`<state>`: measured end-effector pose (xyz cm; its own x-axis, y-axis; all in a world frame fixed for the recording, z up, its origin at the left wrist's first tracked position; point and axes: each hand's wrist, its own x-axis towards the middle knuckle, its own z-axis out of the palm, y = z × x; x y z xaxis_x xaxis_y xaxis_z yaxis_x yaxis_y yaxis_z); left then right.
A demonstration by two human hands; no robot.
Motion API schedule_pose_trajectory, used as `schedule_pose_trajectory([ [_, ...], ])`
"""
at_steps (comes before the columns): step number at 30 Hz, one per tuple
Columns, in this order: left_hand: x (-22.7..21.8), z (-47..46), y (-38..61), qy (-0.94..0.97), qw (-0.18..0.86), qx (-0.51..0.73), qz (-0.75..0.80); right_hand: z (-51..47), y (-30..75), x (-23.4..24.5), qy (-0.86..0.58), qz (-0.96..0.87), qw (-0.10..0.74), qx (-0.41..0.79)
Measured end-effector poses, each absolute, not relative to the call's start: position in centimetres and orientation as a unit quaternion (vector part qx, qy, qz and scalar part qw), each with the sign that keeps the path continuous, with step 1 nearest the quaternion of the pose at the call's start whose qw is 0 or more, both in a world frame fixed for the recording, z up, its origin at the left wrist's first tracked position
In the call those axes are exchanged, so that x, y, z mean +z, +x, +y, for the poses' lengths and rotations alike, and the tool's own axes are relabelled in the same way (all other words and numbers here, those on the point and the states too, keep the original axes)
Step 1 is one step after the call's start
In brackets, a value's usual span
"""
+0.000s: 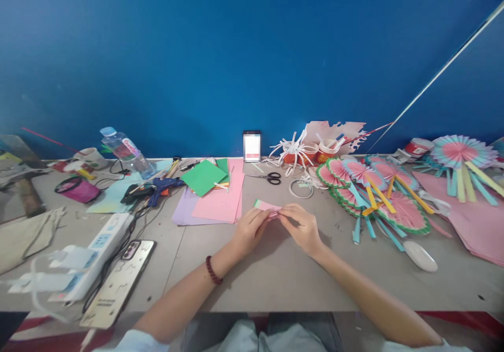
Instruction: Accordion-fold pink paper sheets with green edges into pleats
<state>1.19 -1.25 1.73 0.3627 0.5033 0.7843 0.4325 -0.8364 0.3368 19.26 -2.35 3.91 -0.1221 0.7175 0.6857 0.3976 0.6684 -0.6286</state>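
Between my two hands, above the middle of the table, is a small folded strip of pink paper (pixel 269 205) with a green and white edge at its far left end. The fingers of my left hand (pixel 251 230) pinch its near side. My right hand (pixel 302 227) pinches the right end, with thumb and forefinger close to the left fingertips. Several pleats show where the fingertips meet; the rest of the folds are hidden by the fingers. Black-handled scissors (pixel 271 178) lie just beyond the hands.
Left of my hands lie pink sheets (pixel 216 205) and green paper (pixel 205 177). Pleated paper fans (pixel 401 210), a tape roll (pixel 301 188) and a white oval object (pixel 420 256) are to the right. A phone (pixel 118 284), power strip (pixel 104 247) and bottle (pixel 128 150) stand left.
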Motion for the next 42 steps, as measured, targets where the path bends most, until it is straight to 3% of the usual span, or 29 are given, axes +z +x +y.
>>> schedule_pose_trajectory([
  [9,1.7,-1.3,1.2,0.816,0.077,0.498,0.284,-2.6,18.9,4.3,-0.333,-0.765,0.547,0.068],
  [22,1.7,-1.4,1.5,0.793,0.058,0.549,0.257,-2.4,19.0,3.5,-0.327,-0.794,0.512,0.013],
  [42,1.8,-1.5,1.7,0.778,0.094,0.558,0.272,-2.5,18.8,3.3,-0.329,-0.784,0.524,0.051],
])
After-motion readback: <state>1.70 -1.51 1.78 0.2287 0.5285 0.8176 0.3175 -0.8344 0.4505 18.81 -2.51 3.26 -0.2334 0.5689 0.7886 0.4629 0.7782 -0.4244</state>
